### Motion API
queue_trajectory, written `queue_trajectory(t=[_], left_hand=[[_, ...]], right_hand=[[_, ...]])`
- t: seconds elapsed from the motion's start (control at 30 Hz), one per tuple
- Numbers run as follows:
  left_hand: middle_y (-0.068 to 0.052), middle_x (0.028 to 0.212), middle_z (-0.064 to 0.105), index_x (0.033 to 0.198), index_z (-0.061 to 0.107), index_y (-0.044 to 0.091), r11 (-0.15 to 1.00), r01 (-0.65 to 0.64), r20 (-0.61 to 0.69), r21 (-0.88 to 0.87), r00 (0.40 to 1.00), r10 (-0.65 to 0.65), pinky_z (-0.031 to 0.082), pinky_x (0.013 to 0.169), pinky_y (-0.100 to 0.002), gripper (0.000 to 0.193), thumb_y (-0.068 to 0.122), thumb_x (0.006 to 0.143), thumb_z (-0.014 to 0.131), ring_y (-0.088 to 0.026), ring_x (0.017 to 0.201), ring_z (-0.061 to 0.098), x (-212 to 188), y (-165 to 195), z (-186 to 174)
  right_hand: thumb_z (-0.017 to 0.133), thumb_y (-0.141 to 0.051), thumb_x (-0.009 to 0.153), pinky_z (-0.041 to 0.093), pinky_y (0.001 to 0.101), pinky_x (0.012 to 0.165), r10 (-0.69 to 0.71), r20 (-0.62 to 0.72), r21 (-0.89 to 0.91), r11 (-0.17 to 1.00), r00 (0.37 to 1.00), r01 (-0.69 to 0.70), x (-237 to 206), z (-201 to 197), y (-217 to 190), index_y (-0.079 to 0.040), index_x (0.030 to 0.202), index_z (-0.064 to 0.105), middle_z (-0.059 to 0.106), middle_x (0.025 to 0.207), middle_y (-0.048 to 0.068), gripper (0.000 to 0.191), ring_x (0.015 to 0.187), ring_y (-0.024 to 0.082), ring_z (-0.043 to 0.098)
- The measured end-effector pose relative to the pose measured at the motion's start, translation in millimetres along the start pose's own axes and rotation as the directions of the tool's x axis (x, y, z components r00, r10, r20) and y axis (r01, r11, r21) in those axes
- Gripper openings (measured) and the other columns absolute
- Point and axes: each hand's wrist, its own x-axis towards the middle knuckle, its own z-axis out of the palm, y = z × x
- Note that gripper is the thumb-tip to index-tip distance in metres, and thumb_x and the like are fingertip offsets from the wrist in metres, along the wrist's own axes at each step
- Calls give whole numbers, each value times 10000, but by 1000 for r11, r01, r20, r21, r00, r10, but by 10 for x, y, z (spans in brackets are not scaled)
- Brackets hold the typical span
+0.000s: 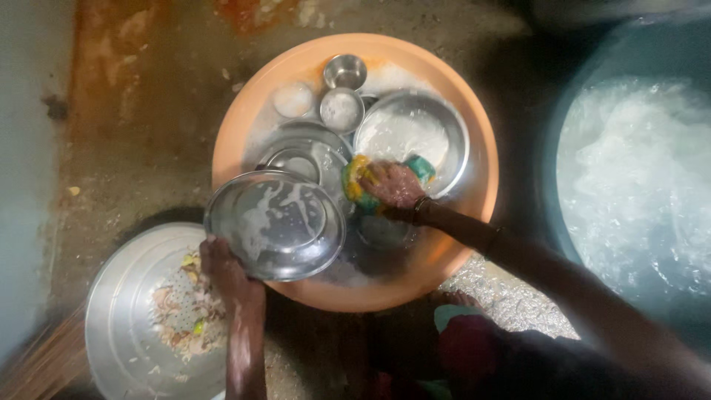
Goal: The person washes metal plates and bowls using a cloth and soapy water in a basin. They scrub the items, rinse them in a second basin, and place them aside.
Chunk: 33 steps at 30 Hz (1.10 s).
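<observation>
Left hand [222,270] grips the near rim of a soapy steel plate [275,224], held tilted over the orange basin [474,118]. Right hand [392,185], closed on a yellow-green sponge [355,181], lies just right of the plate, nearer it.

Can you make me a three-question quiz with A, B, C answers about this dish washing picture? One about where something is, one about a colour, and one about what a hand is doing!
1. Where is the plate with food scraps?
A. in the orange tub
B. on the floor beside the orange tub
C. in the foamy water

2. What colour is the big tub of dishes?
A. orange
B. blue
C. green

3. What is the left hand doing?
A. resting empty
B. holding a sponge
C. holding a soapy steel plate

Answers: 1 B, the scrap plate lies apart from the orange tub. 2 A, its rim is orange. 3 C, the left hand grips the soapy steel plate; the right hand has the sponge.
</observation>
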Motion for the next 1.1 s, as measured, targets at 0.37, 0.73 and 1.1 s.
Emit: queue_trajectory(t=[0.37,0.73,1.1], left_hand=[[-57,1086,550,1218,577,23,998,60,143,33,988,-65,466,795,-305,404,388,1080,471,-146,927,517,-223,-452,759],[-37,1051,506,1211,564,10,995,-100,127,10,987,98,419,783,-283,311,310,1131,550,-141,918,460,-84,-373,722],[35,874,551,1003,613,48,934,-196,394,298,917,67,415,707,-248,230,265,1081,604,-67,821,484,-264,-610,517]], right_hand=[[709,-455,901,420,503,1162,-54,-399,516,812,915,273,636,-723,-936,-145,1519,451,535,1530,145,739,1395,320,568],[680,-388,968,393,488,1164,-125,-241,513,825,963,235,72,-850,-914,-81,1402,548,591,1433,163,548,1354,301,555],[655,-288,980,570,403,730,603,78,892,-397,794,214,1016,-226,210,-86,1162,609,666,1021,102,276,874,241,651]])
